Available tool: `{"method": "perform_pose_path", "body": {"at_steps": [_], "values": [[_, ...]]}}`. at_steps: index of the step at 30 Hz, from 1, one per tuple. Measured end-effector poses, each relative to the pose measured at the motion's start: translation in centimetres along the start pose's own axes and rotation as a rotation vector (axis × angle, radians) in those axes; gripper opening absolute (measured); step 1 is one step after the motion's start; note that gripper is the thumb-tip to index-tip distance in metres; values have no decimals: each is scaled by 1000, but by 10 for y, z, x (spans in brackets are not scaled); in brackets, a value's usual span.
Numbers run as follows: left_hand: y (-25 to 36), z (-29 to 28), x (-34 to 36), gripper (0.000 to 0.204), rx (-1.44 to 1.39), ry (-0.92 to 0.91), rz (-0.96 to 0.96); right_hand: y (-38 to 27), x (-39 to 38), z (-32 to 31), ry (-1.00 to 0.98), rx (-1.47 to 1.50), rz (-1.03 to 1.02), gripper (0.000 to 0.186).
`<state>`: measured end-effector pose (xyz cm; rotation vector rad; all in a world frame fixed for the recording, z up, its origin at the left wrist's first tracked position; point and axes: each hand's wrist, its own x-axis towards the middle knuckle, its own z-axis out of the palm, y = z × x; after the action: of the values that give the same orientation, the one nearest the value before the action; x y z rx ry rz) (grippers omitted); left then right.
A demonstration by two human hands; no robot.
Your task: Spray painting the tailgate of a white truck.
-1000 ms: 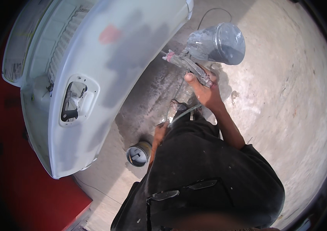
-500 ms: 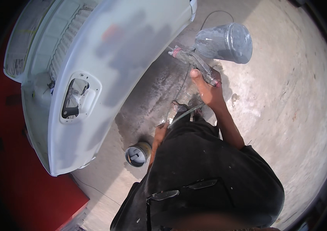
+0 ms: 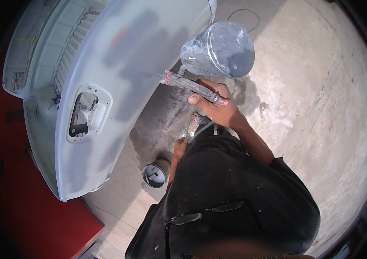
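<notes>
1. Two hands: one left hand, one right hand.
2. One spray gun, carrying one grey cup.
3. One greenish hose.
4. One round can on the floor.
5. One pair of glasses, with two lenses.
6. One pale tailgate, with one large handle opening.
7. One reddish patch on the tailgate.
8. One looped dark cord on the floor.

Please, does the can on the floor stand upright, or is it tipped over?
Upright: the can has its round mouth facing upward, its wall below.

No legible text, no readable labels, brands, numbers or signs
</notes>
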<state>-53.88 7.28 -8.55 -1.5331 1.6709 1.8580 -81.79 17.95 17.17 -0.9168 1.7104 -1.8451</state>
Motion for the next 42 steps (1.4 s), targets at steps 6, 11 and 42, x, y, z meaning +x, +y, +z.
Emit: {"method": "perform_pose_path", "body": {"at_steps": [6,11,42], "values": [[-1,0,-1,53,-5,18,-10,-5,5,-3,-14,59,39,42],[5,3,-6,52,-17,40,21,-11,11,-5,206,53,134,46],[-20,-15,7,48,-22,29,-11,-2,21,4,355,239,194,45]]}}
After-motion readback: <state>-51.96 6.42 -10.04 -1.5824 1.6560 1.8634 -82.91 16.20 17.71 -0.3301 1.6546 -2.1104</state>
